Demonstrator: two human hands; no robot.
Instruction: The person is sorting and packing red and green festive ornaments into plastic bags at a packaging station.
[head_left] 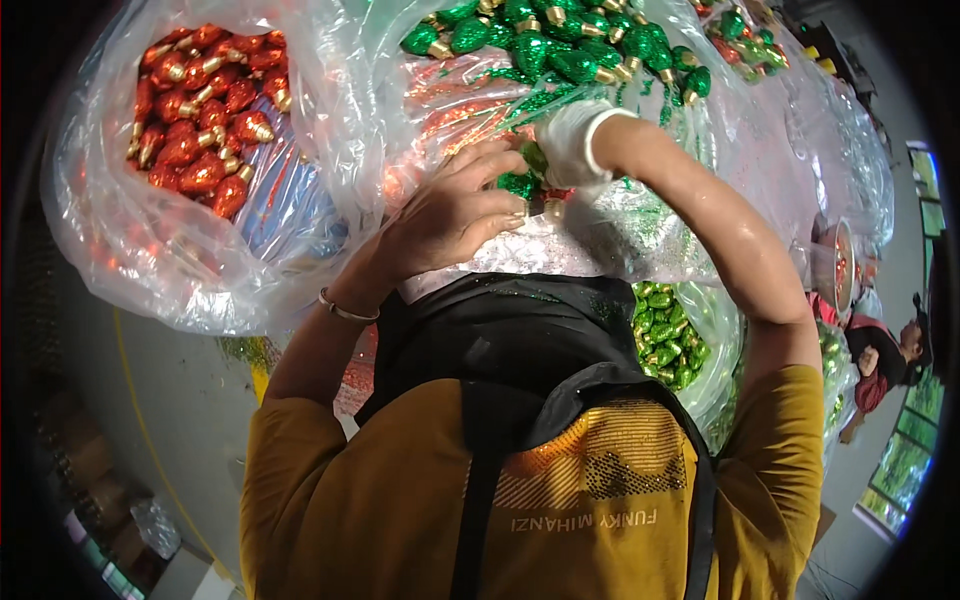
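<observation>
My bare left hand (462, 212) curls its fingers and thumb around a green glitter light-bulb ornament (517, 184) with a gold cap. Right beside it, my right hand (578, 143), in a white glove, is bent inward and closed. A darker green ornament (535, 157) shows at the glove's edge, and a bit of red with a gold cap (553, 207) sticks out below it. The glove hides exactly what its fingers grip. Both hands are over a plastic-covered work surface (545, 245) strewn with glitter. Beyond them lies a pile of green glitter bulb ornaments (575, 50).
A clear plastic bag (330, 130) of red glitter bulb ornaments (195, 125) is at left. Light green ornaments (665, 335) fill another bag by my right side. Mixed red and green ones (745, 45) lie at far right. Another person (885, 350) is at the right edge.
</observation>
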